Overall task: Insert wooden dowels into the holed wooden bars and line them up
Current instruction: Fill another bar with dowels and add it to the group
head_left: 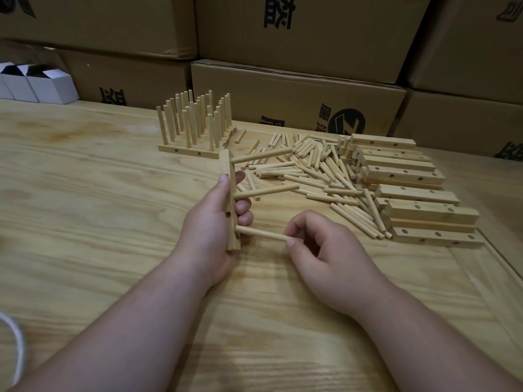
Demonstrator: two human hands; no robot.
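Pinching the third dowel (261, 235), our right hand (319, 258) feeds it into the bar (229, 199) gripped upright in our left hand (210, 222). Entering crooked, it could jam, nearer us than the finished rows (192, 128).

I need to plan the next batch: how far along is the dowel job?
Done: a row of pale wooden bars with upright dowels. In hand: left hand grips a bar with two dowels in; right hand is inserting a third dowel. Left: loose dowel pile, stacked empty holed bars.
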